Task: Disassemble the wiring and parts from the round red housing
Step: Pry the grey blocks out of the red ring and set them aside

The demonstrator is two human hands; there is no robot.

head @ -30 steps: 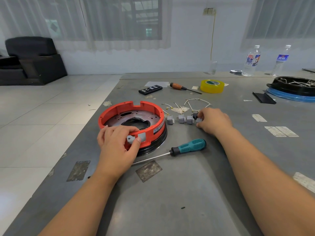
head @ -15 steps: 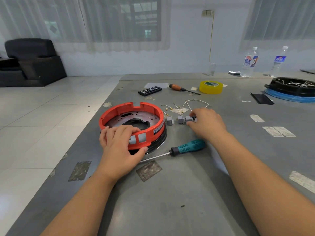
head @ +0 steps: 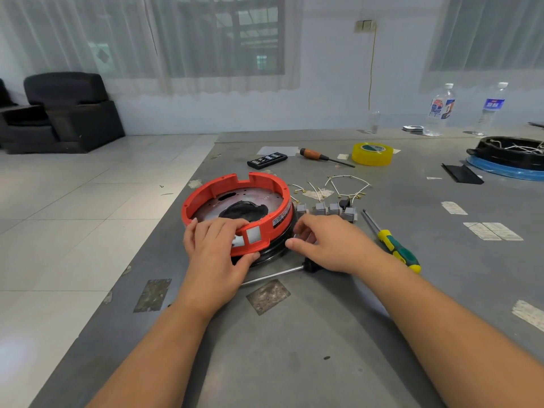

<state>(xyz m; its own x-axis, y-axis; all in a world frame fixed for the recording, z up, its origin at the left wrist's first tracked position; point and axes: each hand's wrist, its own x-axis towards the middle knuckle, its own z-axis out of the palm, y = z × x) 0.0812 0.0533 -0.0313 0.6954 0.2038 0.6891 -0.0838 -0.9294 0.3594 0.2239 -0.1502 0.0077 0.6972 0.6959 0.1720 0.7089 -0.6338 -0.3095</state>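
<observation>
The round red housing (head: 265,184) lies open side up on the grey table, on a black base ring, with a metal plate and a dark opening inside. My left hand (head: 217,251) grips its near rim, fingers over the top edge and thumb under the lower lip. My right hand (head: 329,245) hovers at the housing's near right side, its fingers loosely spread and holding nothing. Several grey switch blocks (head: 323,208) stand in a row just right of the housing. Loose white wires (head: 347,184) lie behind them.
A screwdriver shaft (head: 273,276) sticks out from under my right hand. A green and yellow screwdriver (head: 396,248) lies to the right. Farther back are yellow tape (head: 372,154), an orange-handled screwdriver (head: 315,155), a black case (head: 267,159), bottles (head: 440,113) and another black housing (head: 512,154). The table's left edge runs close to the red housing.
My right hand left the grey switch blocks and came back toward me to the housing's near right side. My left hand stayed on the rim.
</observation>
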